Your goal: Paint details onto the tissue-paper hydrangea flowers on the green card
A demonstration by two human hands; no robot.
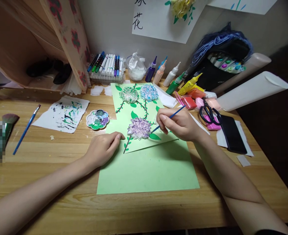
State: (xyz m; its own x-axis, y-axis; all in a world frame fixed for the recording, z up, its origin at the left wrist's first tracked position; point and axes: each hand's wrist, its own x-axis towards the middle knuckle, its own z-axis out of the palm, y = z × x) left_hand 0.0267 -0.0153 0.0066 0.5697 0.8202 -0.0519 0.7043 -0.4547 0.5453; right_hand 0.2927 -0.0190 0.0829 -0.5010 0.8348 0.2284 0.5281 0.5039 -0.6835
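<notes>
A light green paper sheet (146,169) lies on the wooden desk (60,202), carrying three tissue flowers: a purple one (139,128), a white-green one (128,94) and a blue one (149,92), with painted green stems and leaves. My right hand (180,124) is closed around a thin blue paintbrush (174,114), its tip down by a green leaf just right of the purple flower. My left hand (103,148) rests on the sheet's left edge, fingers loosely curled and pressing the paper, holding nothing.
A flower-shaped paint palette (97,119) and a paint-smeared scrap paper (62,113) lie left of the sheet. A spare blue brush (26,130) lies further left. Markers (107,65), paint bottles (173,78), scissors (209,115) and a black phone (232,133) crowd the back and right.
</notes>
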